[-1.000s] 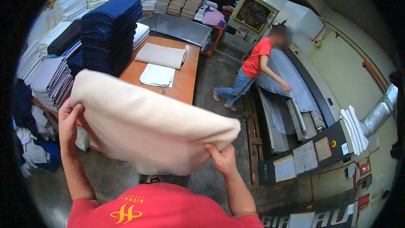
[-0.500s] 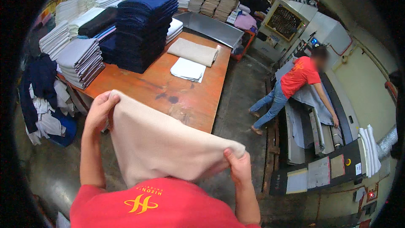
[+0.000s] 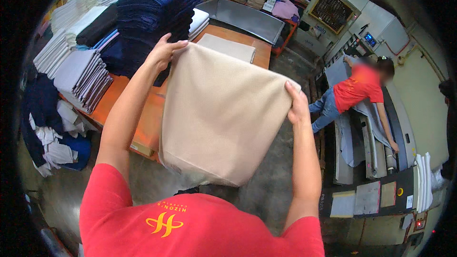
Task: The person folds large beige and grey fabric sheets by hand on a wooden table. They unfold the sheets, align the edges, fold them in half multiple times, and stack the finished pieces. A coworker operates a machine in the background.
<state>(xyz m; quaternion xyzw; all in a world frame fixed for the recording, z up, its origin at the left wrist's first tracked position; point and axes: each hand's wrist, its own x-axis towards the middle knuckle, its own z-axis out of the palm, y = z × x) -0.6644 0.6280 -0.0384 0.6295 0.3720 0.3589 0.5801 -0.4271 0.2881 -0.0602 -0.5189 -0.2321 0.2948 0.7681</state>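
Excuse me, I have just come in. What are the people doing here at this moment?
A person holds up a wide beige fabric cloth, with the left hand and right hand at its upper corners. The cloth hangs between the hands, partly hiding an orange table. A tall stack of folded navy-blue cloths stands on this table. To the right, a co-worker in a red shirt leans over a long machine with pale blue-grey fabric.

In front of me, flat orange-brown wooden table (image 3: 152,115). On it: tall stack of folded navy-blue cloth (image 3: 154,7), far left; grey-lilac folded cloth stack (image 3: 82,78), near left; white folded cloth stack (image 3: 198,22) just right of the navy; flat beige folded cloth (image 3: 228,47), far right, partly hidden from me.
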